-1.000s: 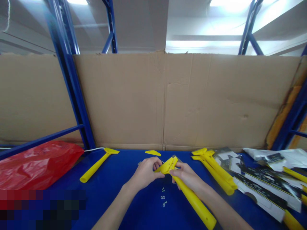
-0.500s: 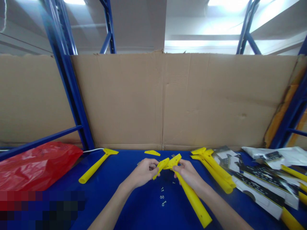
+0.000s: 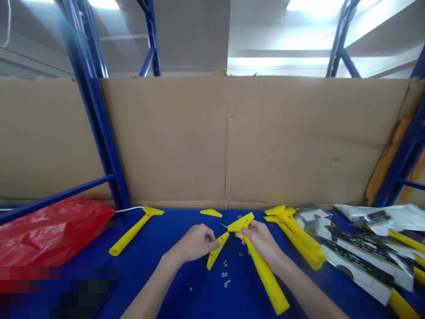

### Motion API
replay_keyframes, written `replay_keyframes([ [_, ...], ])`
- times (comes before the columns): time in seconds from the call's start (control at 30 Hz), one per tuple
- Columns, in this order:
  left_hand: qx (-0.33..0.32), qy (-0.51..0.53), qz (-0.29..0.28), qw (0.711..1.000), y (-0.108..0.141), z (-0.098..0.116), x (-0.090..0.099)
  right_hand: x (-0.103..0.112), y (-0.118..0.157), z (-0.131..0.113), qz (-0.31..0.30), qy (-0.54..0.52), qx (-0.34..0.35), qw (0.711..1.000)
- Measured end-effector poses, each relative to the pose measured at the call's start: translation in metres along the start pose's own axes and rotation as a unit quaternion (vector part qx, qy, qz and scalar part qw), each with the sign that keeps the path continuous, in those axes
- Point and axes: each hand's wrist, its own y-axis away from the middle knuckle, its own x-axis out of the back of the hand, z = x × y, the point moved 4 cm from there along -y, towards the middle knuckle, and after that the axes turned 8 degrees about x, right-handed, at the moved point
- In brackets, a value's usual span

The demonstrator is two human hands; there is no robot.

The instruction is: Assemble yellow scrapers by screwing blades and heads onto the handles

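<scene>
My left hand (image 3: pixel 199 243) pinches one end of a flat yellow clamp plate (image 3: pixel 218 251) with small holes; the plate tilts down towards me. In my right hand (image 3: pixel 260 239) is a yellow scraper (image 3: pixel 265 274), gripped near its head, with the long handle pointing down to the right. A thin metallic piece (image 3: pixel 224 225), perhaps a blade edge, juts from the left of the scraper head. The plate's upper tip lies close to the head; whether they touch I cannot tell. Below them lie small screws (image 3: pixel 225 263) and nuts (image 3: pixel 224 274) on the blue tabletop (image 3: pixel 159 292).
Another yellow plate (image 3: pixel 211 213) lies by the cardboard wall (image 3: pixel 172 146). One scraper (image 3: pixel 133 232) is at left near a red plastic bag (image 3: pixel 56 230). Several more scrapers (image 3: pixel 299 239) are stacked at right, beside black-and-white packages (image 3: pixel 361 266). A small nut (image 3: pixel 191 289) lies front left.
The yellow plate has swung down and away from the scraper head, exposing the thin metallic piece. My right hand has turned the scraper slightly. A small nut now shows at front left.
</scene>
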Motion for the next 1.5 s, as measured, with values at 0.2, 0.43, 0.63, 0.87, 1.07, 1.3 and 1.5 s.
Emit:
replay_keyframes([
  [0.2,0.029,-0.1,0.077,0.992,0.0,-0.011,0.019,0.001,0.0,-0.002,0.022,-0.018,0.01,1.0],
  [0.43,-0.013,-0.056,0.088,0.994,-0.004,-0.031,0.018,0.0,0.001,-0.001,0.025,-0.019,0.005,0.999],
  [0.63,0.035,-0.075,0.053,0.995,-0.006,-0.036,0.015,-0.001,0.002,0.002,0.012,-0.024,0.002,1.0],
  [0.87,0.05,-0.087,0.062,0.993,-0.007,-0.038,0.018,-0.002,-0.001,0.005,0.005,-0.031,0.007,0.999],
  [1.07,0.082,-0.043,0.058,0.994,-0.01,-0.045,0.018,-0.004,0.001,0.003,0.004,-0.034,0.0,0.999],
  [1.3,0.031,0.155,0.076,0.985,-0.012,-0.033,0.022,-0.005,0.003,0.002,-0.007,-0.046,-0.004,0.999],
  [1.5,0.049,0.421,0.104,0.9,-0.007,-0.014,0.03,-0.008,0.007,0.003,-0.009,-0.07,-0.013,0.997],
])
